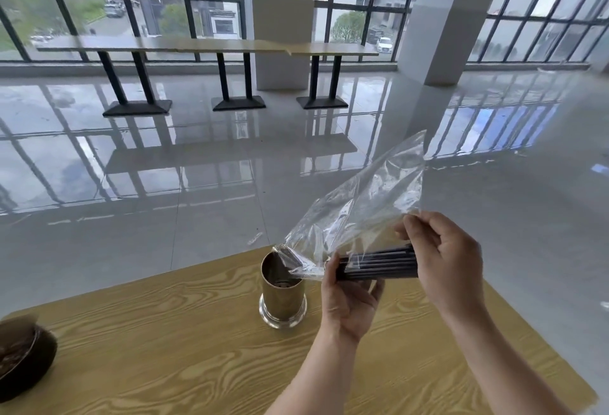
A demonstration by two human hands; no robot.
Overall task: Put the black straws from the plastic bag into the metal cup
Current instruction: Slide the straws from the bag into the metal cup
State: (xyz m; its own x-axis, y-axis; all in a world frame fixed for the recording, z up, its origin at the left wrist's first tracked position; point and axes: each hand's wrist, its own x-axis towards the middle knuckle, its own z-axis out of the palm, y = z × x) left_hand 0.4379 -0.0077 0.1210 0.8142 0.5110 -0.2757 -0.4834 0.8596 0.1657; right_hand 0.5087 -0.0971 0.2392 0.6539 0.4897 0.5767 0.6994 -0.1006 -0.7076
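Straws (379, 264): a black bundle is lying roughly level in the air between the two hands, above the table and just right of the cup; none are sitting in the cup
Left hand (346, 299): it is gripping the left end of the bundle from below, fingers curling up around the straws, with the bag's lower edge touching the fingertips
Right hand (441, 256): it is closing around the right end of the bundle, and its thumb and fingers are also pinching the bag's edge at the top
Bag (359, 213): clear plastic, it is fanning up and to the right from the hands, looking mostly empty; its lower left corner is hanging over the cup's mouth
Cup (282, 289): a metal cylinder is standing upright on the table, left of the left hand and apart from it, nothing black showing at its rim
Table (164, 348): wood-grain top is carrying the cup near its far edge
Bowl (23, 358): a dark one is sitting at the left edge, well apart from the cup
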